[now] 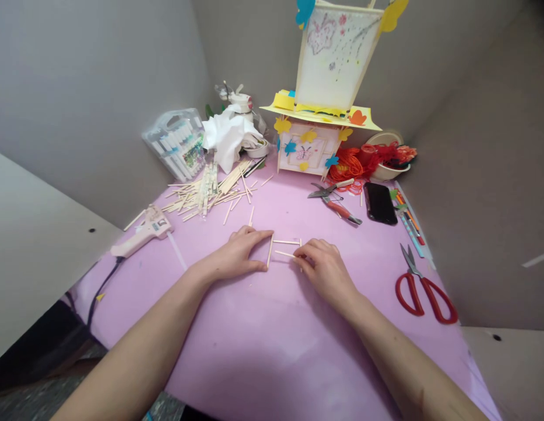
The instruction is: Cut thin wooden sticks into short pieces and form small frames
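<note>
Surface (249,351): purple
Left hand (237,254): grips left stick (270,251) between thumb and forefinger
Right hand (323,268): pinches lower stick (284,254)

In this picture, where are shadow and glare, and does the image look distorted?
In the head view, a soft shadow darkens the near side of the table, beside a faint pale sheen; in that same view, the side walls lean outward, probably from a wide lens.

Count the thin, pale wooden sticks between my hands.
4: left stick touching left hand, far stick, near stick in right hand, right stick partly beneath it. More may be hidden.
</note>
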Demonstrator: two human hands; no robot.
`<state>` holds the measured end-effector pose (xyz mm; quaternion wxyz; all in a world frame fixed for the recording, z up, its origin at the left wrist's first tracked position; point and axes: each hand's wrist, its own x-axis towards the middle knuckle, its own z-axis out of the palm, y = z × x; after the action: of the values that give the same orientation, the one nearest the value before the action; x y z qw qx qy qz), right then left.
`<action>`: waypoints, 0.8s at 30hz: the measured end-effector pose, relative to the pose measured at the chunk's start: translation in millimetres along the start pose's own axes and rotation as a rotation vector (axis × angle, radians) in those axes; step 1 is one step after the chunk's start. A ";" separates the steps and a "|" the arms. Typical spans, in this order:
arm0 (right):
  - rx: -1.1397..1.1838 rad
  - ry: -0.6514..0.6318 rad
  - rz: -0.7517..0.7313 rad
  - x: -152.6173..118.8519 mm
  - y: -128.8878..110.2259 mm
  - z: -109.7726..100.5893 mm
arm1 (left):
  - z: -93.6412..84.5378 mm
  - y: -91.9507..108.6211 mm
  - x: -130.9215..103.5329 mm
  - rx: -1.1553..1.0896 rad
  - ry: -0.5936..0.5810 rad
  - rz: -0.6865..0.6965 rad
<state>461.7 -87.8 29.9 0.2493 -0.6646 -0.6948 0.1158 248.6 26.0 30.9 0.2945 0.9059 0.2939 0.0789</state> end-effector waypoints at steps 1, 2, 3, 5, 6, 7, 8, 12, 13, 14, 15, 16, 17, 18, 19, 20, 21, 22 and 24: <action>-0.042 -0.021 -0.008 2.8 -1.8 1.4 | 0.2 -0.2 0.0 -0.002 0.000 0.000; -0.077 -0.040 -0.017 5.2 -3.4 2.8 | 0.3 -0.3 -0.1 -0.004 -0.001 0.000; -0.107 -0.056 -0.026 7.1 -4.7 4.2 | 0.4 -0.4 0.0 -0.005 -0.001 0.000; -0.155 -0.075 -0.041 9.1 -6.4 6.4 | 0.5 -0.2 0.2 -0.004 -0.002 0.001; -0.175 -0.082 -0.047 9.4 -6.7 7.2 | 0.4 0.0 0.3 -0.002 -0.002 0.001; -0.193 -0.089 -0.052 9.4 -6.7 7.8 | 0.3 0.2 0.4 0.000 -0.004 0.002; -0.207 -0.094 -0.056 9.1 -6.6 8.1 | 0.2 0.3 0.5 0.002 -0.005 0.003; -0.224 -0.107 -0.054 7.5 -5.9 7.5 | 0.0 0.4 0.8 0.012 -0.010 0.010; -0.223 -0.107 -0.051 7.2 -5.8 7.0 | 0.0 0.3 0.9 0.013 -0.010 0.009; -0.222 -0.109 -0.049 6.9 -5.9 6.6 | 0.1 0.2 1.0 0.015 -0.010 0.008; -0.219 -0.110 -0.047 6.5 -6.0 6.3 | 0.2 0.1 1.1 0.015 -0.009 0.007; -0.214 -0.110 -0.046 6.1 -6.2 6.0 | 0.4 0.0 1.2 0.016 -0.007 0.005; -0.206 -0.107 -0.045 5.7 -6.5 5.9 | 0.5 -0.1 1.2 0.017 -0.007 0.004; -0.196 -0.103 -0.044 5.3 -6.7 6.0 | 0.6 -0.1 1.3 0.018 -0.007 0.004; -0.186 -0.098 -0.043 4.9 -6.9 6.1 | 0.8 -0.2 1.3 0.021 -0.008 0.005; -0.176 -0.095 -0.043 4.6 -7.1 6.5 | 0.9 -0.4 1.3 0.023 -0.008 0.008; -0.167 -0.094 -0.044 4.3 -7.2 6.9 | 1.0 -0.5 1.2 0.025 -0.009 0.011; -0.162 -0.094 -0.046 4.2 -7.2 7.5 | 1.1 -0.8 1.2 0.027 -0.009 0.014; -0.157 -0.096 -0.049 4.1 -7.2 8.9 | 1.2 -1.2 1.1 0.027 -0.008 0.016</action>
<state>451.0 -82.9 26.7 0.1656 -0.6584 -0.7291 0.0864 249.3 26.8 29.2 0.2830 0.9124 0.2864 0.0736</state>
